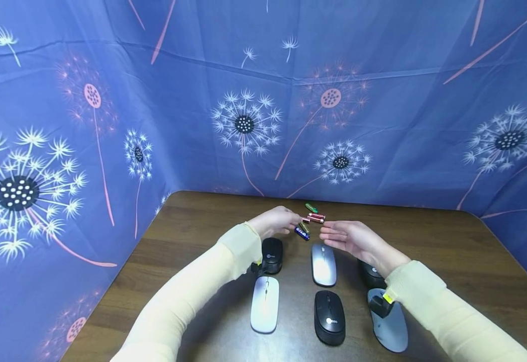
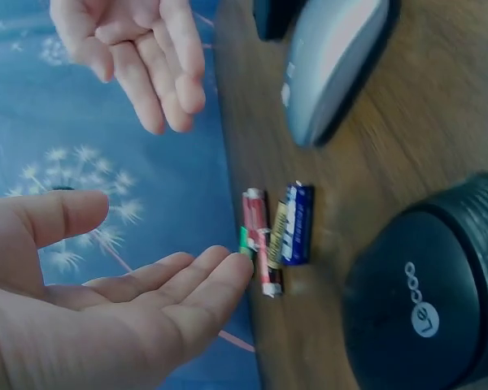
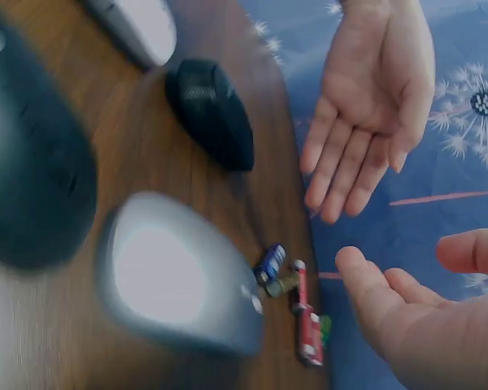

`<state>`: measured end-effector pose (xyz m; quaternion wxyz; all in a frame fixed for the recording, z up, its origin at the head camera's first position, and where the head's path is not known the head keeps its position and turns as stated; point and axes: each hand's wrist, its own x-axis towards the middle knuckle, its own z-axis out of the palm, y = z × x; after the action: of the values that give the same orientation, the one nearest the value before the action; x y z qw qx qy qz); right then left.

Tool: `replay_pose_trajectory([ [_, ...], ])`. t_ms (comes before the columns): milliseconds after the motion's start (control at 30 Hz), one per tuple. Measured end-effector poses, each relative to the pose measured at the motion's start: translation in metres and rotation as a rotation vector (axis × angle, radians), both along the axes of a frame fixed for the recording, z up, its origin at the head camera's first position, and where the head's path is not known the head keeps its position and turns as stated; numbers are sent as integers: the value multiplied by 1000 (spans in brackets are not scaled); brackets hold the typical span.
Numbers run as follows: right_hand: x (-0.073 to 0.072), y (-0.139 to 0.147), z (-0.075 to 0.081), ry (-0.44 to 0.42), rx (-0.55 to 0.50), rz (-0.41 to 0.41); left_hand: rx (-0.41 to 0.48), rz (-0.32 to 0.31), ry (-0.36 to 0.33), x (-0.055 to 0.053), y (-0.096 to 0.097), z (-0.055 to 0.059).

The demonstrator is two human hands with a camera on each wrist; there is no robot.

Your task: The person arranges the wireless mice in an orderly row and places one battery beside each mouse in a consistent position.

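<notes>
A small cluster of batteries lies toward the far edge of the table: a blue battery (image 1: 302, 233), a gold battery (image 2: 277, 234), red batteries (image 1: 316, 217) and a green battery (image 1: 311, 207). My left hand (image 1: 278, 221) is just left of the cluster, its fingers extended and empty in the left wrist view. To the right of the batteries is my right hand (image 1: 355, 239), fingers straight, palm turned inward, holding nothing. Below the left hand is a black mouse (image 1: 272, 254), partly covered by the wrist. A grey mouse (image 1: 324, 265) lies between the hands, nearer me than the batteries.
Closer to me are a white mouse (image 1: 265, 305), a black mouse (image 1: 329, 317) and a blue-grey mouse (image 1: 390, 322). Another black mouse (image 1: 372, 275) is partly hidden under the right forearm. A blue dandelion-print cloth (image 1: 290, 151) hangs behind the wooden table (image 1: 462, 261).
</notes>
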<state>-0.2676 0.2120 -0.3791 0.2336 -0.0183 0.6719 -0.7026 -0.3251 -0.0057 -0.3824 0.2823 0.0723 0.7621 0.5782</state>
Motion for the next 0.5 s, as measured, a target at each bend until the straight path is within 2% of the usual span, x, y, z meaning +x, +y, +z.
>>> replay_pose_trajectory([
  [167,-15,-8,-13,-119,-126,-16,-22,39,-3,-10,3,-12],
  [333,-23,-14,-21,-164,-156,-55,-53,72,-9,-18,7,-22],
  [500,-25,-24,-26,-234,-207,-95,-75,100,-20,-21,10,-27],
])
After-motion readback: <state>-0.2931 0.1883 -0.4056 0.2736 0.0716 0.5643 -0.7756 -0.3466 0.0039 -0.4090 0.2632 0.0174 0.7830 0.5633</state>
